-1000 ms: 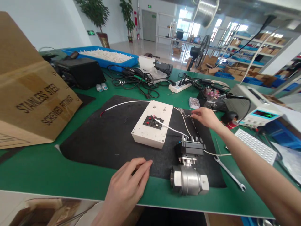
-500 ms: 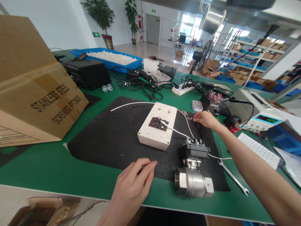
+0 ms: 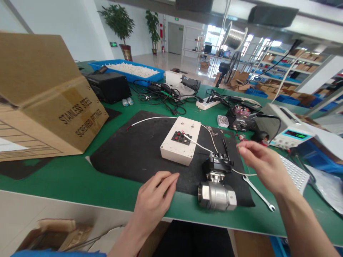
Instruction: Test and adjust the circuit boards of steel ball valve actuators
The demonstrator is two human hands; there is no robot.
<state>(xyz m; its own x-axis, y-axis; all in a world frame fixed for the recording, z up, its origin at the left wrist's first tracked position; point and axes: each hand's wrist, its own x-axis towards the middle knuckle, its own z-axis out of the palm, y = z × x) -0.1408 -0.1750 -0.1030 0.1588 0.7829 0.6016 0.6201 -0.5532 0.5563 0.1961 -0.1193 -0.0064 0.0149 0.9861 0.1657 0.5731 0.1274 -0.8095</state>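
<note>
My left hand rests at the mat's front edge, fingers curled together; whatever they might hold is hidden. Raised over the mat's right side, my right hand pinches thumb and forefinger around something too small to make out. Between the hands stands a metal ball valve with a black actuator on top. A white cable links the actuator to a cream box carrying a black switch panel. Several small rings lie scattered behind, near black tweezers.
On the right are a wrench, a white perforated tray and a power supply. A small box of tiny parts stands behind the rings. A cardboard carton occupies the left; tangled cables lie at the back.
My right hand has lifted from beside the small rings and come back towards me, fingers pinched. My left hand stays at the mat's front edge. The view has shifted slightly.
</note>
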